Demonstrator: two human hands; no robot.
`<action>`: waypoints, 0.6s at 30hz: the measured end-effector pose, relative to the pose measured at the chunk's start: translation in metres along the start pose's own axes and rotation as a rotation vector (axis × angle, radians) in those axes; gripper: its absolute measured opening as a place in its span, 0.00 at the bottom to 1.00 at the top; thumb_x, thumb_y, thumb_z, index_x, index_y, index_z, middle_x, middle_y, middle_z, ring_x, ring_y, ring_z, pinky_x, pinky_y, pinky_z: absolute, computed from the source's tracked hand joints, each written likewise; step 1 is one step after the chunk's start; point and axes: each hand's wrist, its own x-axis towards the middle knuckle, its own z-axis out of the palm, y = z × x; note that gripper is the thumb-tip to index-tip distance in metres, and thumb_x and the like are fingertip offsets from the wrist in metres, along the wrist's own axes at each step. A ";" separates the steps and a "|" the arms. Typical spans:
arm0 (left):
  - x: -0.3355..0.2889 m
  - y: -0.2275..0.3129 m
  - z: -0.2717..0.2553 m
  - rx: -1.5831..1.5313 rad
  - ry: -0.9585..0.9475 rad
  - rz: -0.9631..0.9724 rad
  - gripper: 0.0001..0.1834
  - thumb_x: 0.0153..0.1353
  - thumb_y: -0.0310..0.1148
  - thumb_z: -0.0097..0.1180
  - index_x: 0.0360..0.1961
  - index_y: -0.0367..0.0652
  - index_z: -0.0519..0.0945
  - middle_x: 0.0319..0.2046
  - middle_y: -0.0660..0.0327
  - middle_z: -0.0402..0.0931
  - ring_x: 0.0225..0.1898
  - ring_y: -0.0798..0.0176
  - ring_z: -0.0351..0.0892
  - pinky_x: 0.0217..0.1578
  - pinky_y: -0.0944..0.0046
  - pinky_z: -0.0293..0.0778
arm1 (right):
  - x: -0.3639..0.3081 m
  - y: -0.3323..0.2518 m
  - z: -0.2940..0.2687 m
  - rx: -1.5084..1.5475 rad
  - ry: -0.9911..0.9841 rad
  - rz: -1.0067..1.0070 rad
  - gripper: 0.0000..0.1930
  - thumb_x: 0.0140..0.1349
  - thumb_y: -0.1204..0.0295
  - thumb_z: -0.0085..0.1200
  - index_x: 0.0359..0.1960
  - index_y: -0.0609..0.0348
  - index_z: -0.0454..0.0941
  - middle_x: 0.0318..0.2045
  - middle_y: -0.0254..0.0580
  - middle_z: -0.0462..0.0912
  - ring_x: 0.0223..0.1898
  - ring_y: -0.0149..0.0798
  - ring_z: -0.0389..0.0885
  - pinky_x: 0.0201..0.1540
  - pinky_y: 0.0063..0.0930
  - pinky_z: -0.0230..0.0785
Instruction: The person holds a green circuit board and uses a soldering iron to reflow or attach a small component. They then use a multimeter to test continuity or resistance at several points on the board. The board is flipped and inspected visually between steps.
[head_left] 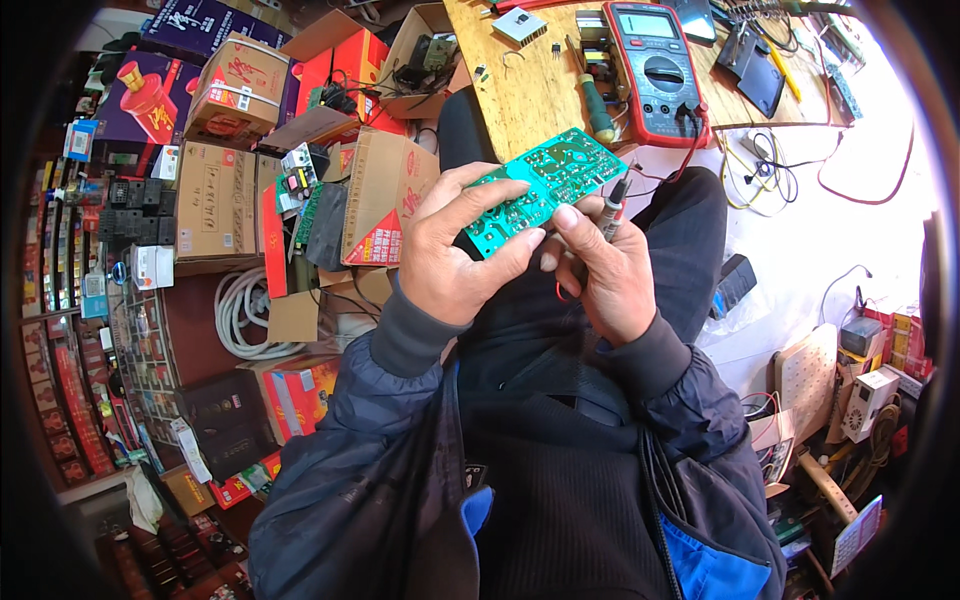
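Observation:
A green circuit board (pixel 545 178), its solder side facing up, is held tilted above my lap. My left hand (pixel 450 240) grips its left end, with the thumb at the near edge and fingers over the top. My right hand (pixel 610 270) is closed around a slim grey pen-like tool with a dark end (pixel 612 212); its exact kind is unclear. The right thumb rests at the board's near edge. A bit of red wire (pixel 566 292) shows under the right fingers. Beyond the board, a red multimeter (pixel 655 70) lies on the wooden table (pixel 530 95).
A green-handled screwdriver (pixel 596 108) and small electronic parts lie on the table. Cardboard boxes (pixel 215 200) and a coiled white hose (pixel 245 315) crowd the left. Yellow and black cables (pixel 765 170) trail at the right, with a black adapter (pixel 735 283) on the floor.

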 end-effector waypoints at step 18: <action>0.001 -0.003 -0.011 -0.362 -0.043 -0.274 0.20 0.69 0.35 0.70 0.57 0.35 0.88 0.56 0.53 0.84 0.59 0.61 0.82 0.62 0.63 0.75 | -0.007 -0.006 0.004 -0.063 0.024 -0.059 0.19 0.78 0.68 0.59 0.62 0.71 0.81 0.46 0.51 0.89 0.32 0.33 0.88 0.21 0.15 0.67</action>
